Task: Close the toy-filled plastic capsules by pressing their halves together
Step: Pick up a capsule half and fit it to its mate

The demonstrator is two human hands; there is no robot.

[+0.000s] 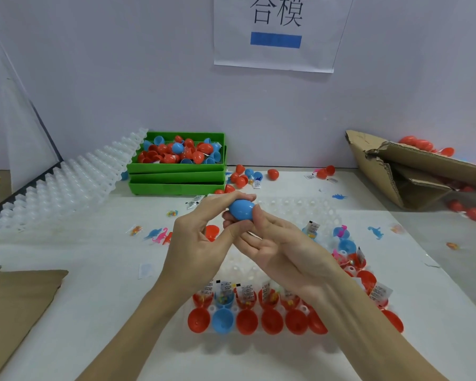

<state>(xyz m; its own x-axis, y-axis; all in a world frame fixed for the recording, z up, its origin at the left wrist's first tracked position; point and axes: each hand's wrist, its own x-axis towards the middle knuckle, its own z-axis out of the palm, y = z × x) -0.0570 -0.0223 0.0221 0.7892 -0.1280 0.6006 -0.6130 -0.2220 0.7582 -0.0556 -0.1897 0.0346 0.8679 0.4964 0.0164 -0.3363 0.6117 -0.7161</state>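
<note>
together, left hand (201, 237) and right hand (280, 243) grip a blue capsule (241, 210), seemingly closed.

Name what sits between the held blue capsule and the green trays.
Head view: past the blue capsule, loose red halves lie on the table before the green trays.

Bright, even, cool-white light; no single source visible. Shadows soft and faint beneath the hands (231, 243) and forearms on the white bench (94, 257). Wide-angle bowing at edges: wall lines and corrugated tray (66, 182) curve. Overall slightly soft; right margin by the cardboard box (412, 171) smeared.
</note>
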